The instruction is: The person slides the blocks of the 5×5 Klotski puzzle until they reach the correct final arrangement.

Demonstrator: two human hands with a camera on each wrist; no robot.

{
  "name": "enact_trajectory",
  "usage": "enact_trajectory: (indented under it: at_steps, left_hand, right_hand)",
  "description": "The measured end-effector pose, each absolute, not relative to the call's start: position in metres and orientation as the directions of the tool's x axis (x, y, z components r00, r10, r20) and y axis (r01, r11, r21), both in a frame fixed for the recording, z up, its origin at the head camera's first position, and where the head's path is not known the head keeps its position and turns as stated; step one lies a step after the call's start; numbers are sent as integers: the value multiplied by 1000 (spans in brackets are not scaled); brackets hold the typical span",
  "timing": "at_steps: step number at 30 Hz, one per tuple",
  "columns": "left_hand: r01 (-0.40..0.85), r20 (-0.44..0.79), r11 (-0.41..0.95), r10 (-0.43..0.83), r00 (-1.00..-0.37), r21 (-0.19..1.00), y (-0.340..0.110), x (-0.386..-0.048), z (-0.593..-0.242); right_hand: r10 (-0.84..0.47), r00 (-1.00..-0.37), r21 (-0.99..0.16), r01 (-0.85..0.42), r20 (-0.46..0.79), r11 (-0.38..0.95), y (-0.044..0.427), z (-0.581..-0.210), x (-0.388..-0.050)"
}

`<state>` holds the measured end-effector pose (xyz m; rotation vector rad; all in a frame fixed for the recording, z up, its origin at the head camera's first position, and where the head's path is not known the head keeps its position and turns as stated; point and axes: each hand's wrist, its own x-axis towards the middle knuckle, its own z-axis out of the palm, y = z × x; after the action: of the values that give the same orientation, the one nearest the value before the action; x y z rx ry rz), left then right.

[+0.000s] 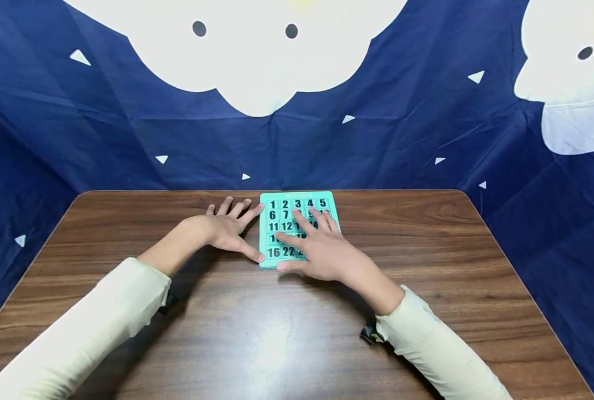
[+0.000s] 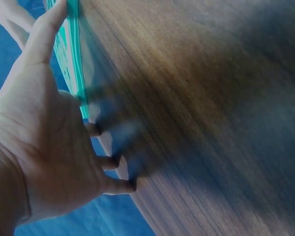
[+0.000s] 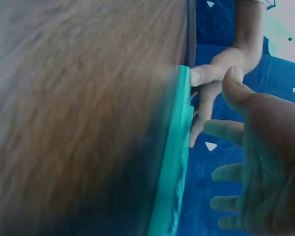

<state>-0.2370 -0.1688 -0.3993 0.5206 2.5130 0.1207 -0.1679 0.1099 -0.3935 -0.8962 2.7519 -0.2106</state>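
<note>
A turquoise sliding number puzzle [image 1: 273, 226] lies flat on the table, with black numerals on square tiles in a framed grid. The top row reads 1 to 5; 16 and 22 stand at the lower left. My left hand [image 1: 224, 229] is at the puzzle's left side, fingers spread, its thumb and index fingertips against the edge. Above the puzzle's right and lower part is my right hand [image 1: 324, 253], its fingers spread and hiding several tiles. In the right wrist view the right hand [image 3: 273, 157] appears raised off the puzzle [image 3: 173, 162].
The wooden table [image 1: 217, 333] has its far edge just behind the puzzle. A dark blue cloth [image 1: 307, 150] with white shapes hangs behind and beside it. Dark straps [image 1: 372, 334] show at the sleeves.
</note>
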Motion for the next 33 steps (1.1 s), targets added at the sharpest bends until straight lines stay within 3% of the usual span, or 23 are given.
enact_trajectory:
  at_steps: [8,14,20,26,33]
  left_hand:
    - [332,-516,924,382,-767,191,-171,-236,-399]
    - [336,-520,921,389,-760,197,-168,-236,-398]
    - [344,-523,920,391,-757,189,-168,-237,-397]
    - [338,-524,921,389,-757,194,-169,-237,-397]
    - [336,-512,920,392,-764,203,-169,-236,-399]
  right_hand:
    - [-586,-765,-192,-553,-268,810,96,-400,-177]
    - [-528,-805,-147,-508,-270,849,118,-395,-171]
    - [-586,-759,-174,-560,-284,810,108,-395,-154]
    - [-512,-806,-69,-517,-296,853,90,-396,-166]
    - [-500,-830,-146,-478,-247,866,117,-393,-170]
